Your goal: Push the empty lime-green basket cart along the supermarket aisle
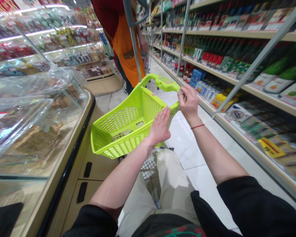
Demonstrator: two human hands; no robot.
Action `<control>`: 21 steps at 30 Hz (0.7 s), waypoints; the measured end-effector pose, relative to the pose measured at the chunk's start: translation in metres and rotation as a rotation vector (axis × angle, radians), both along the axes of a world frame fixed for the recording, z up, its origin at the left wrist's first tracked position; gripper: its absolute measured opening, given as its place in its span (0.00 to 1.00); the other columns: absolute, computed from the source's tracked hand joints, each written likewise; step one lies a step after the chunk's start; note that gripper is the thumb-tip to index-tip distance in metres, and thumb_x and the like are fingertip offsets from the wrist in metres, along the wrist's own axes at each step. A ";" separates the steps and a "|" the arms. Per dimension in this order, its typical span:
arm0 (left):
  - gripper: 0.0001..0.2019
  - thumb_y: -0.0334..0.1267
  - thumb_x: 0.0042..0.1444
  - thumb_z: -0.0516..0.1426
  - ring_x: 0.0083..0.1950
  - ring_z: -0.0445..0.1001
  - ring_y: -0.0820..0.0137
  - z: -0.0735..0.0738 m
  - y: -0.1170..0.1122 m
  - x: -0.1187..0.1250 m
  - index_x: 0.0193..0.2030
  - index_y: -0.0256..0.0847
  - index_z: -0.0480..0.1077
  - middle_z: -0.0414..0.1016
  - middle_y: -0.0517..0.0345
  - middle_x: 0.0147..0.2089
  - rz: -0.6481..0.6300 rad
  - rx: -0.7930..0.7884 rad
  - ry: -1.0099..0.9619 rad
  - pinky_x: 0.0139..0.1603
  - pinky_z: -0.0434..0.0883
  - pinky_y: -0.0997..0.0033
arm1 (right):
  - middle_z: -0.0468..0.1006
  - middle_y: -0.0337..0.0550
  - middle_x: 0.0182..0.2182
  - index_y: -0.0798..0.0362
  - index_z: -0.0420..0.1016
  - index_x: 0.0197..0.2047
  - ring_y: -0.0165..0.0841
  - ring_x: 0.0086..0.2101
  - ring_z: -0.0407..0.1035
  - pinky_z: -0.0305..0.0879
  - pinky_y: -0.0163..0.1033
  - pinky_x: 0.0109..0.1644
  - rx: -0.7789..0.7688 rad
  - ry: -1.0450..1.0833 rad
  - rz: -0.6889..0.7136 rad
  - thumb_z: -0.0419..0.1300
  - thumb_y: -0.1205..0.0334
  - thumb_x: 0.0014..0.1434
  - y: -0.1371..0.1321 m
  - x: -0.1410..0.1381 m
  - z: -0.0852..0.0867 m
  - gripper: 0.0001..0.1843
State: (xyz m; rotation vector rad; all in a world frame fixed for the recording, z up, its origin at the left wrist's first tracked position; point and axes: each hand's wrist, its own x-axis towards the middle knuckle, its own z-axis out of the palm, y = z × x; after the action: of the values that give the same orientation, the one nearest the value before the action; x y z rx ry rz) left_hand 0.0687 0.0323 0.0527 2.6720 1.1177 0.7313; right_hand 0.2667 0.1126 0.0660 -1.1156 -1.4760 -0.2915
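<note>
A lime-green plastic shopping cart (124,148) stands in front of me, turned sideways in the aisle, its basket holding nothing I can see. My right hand (189,101), with a red string at the wrist, is closed around the near end of the cart's handle (166,85). Against the basket's near side rests my left hand (160,127), fingers straight and together, palm down on the rim. Under the basket, part of a lower lattice (149,166) shows beside my legs.
A person in an orange apron (128,59) stands just beyond the cart, by a grey pole (135,52). Shelves of bottles and packs (217,61) line the right. On the left are clear-lidded food bins (37,131) with a dark-edged counter (75,161) and wrapped goods behind.
</note>
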 end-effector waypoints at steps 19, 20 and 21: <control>0.51 0.28 0.42 0.54 0.81 0.39 0.55 0.001 0.002 -0.003 0.76 0.24 0.44 0.40 0.35 0.80 -0.018 -0.009 0.012 0.80 0.43 0.50 | 0.57 0.55 0.72 0.49 0.59 0.73 0.44 0.74 0.44 0.58 0.61 0.72 0.067 0.256 -0.025 0.39 0.54 0.75 -0.022 -0.059 -0.044 0.28; 0.50 0.28 0.43 0.54 0.81 0.39 0.54 0.001 0.002 -0.003 0.76 0.23 0.44 0.41 0.34 0.80 -0.015 -0.011 0.014 0.80 0.43 0.49 | 0.56 0.55 0.72 0.50 0.58 0.73 0.43 0.74 0.44 0.55 0.62 0.73 0.061 0.252 -0.022 0.40 0.54 0.75 -0.024 -0.063 -0.047 0.28; 0.49 0.28 0.44 0.54 0.81 0.40 0.54 0.002 0.002 -0.002 0.76 0.23 0.44 0.41 0.33 0.80 -0.014 -0.014 0.011 0.80 0.43 0.49 | 0.56 0.55 0.73 0.50 0.58 0.73 0.43 0.74 0.44 0.53 0.62 0.74 0.056 0.245 -0.025 0.40 0.54 0.75 -0.028 -0.069 -0.053 0.28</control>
State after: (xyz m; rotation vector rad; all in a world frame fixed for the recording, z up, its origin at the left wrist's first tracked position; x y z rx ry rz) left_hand 0.0662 0.0344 0.0542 2.6733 1.1017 0.7045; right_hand 0.1979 0.0847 0.0132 -1.0844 -1.2314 -0.2049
